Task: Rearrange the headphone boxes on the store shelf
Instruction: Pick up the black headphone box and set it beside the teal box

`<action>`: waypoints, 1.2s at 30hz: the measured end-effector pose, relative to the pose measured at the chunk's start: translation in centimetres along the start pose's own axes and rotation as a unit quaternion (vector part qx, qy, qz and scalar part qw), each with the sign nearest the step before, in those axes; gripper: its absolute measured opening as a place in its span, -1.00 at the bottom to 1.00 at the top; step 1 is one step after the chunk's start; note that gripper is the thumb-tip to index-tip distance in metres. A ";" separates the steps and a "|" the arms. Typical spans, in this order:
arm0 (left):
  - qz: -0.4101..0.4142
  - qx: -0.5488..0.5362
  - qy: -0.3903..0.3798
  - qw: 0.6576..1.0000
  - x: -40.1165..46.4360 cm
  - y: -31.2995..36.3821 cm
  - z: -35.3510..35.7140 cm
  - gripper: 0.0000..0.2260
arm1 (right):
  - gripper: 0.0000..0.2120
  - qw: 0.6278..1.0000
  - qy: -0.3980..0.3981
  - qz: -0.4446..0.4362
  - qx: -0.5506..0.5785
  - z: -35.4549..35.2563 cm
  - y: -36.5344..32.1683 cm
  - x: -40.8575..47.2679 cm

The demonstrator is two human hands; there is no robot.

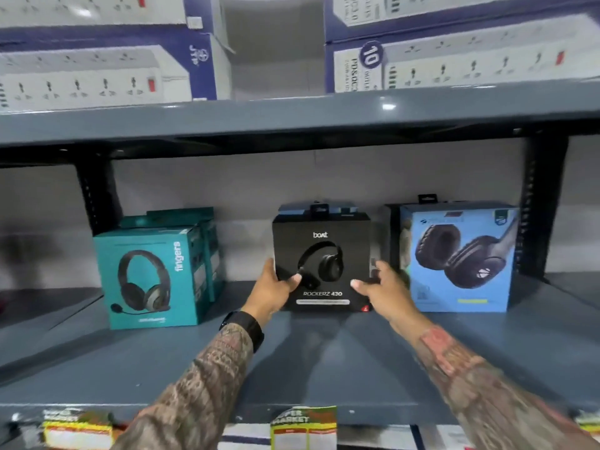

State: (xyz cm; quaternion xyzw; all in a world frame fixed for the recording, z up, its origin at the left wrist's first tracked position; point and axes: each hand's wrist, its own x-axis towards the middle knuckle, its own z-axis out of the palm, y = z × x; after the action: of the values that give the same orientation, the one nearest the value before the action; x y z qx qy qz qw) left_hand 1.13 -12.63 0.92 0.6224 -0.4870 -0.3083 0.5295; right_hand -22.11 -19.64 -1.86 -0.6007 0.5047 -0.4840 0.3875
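A black headphone box stands upright in the middle of the grey shelf. My left hand grips its lower left edge, thumb on the front face. My right hand holds its lower right edge, thumb on the front. A teal headphone box stands to the left, with more teal boxes behind it. A light blue headphone box stands to the right, close to the black box. More boxes sit behind the black one, mostly hidden.
The upper shelf carries white and blue power strip boxes. Black shelf brackets stand at the back left and back right. Price tags hang on the shelf's front edge.
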 end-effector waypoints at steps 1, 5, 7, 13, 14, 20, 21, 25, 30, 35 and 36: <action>-0.002 -0.007 0.004 1.000 0.8 -1.1 0.3 -0.56 | -0.50 1.000 -0.012 0.001 0.007 0.1 0.3 0.5; 0.049 0.004 0.022 0.999 1.4 -4.0 0.6 -0.59 | -0.58 1.000 0.002 -0.018 -0.008 0.4 -0.9 -0.7; 0.063 0.013 0.033 0.997 2.1 -5.7 0.1 -0.62 | -0.61 1.000 0.004 -0.019 -0.017 0.0 -1.4 -1.4; 0.092 0.049 0.078 0.991 -7.8 -1.5 -2.1 -0.57 | -0.74 0.997 -0.002 -0.070 -0.026 -2.7 -3.4 -7.5; 0.093 0.047 0.090 0.991 -10.4 -0.6 -2.2 -0.56 | -0.72 0.997 -0.002 -0.082 -0.011 -3.3 -3.5 -9.0; 0.084 -0.021 0.155 0.984 -21.8 1.2 -1.2 -0.62 | -0.65 0.989 0.026 -0.104 0.104 -6.1 -3.4 -19.4; 0.080 -0.036 0.159 0.983 -23.2 1.2 -0.9 -0.63 | -0.63 0.987 0.039 -0.100 0.122 -6.3 -2.8 -20.9; 0.042 -0.018 0.169 0.985 -26.7 1.0 -0.6 -0.57 | -0.63 0.980 0.073 -0.087 0.162 -6.7 -1.3 -24.4; 0.046 -0.009 0.194 0.980 -27.9 0.9 -1.2 -0.66 | -0.61 0.987 0.063 -0.087 0.119 -7.0 -1.6 -25.7; 0.063 -0.011 0.194 0.979 -28.5 0.4 -1.9 -0.58 | -0.59 0.990 0.061 -0.090 0.087 -6.3 -2.2 -26.2; 0.065 -0.013 0.199 0.978 -28.6 0.3 -2.2 -0.55 | -0.59 0.990 0.060 -0.091 0.084 -6.0 -2.6 -26.2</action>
State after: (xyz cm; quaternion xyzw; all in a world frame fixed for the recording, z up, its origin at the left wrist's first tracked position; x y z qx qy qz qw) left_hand -6.57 14.88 -2.02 0.6311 -0.4078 -0.1495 0.6427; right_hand -27.93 6.73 -3.01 -0.5792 0.4278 -0.5935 0.3596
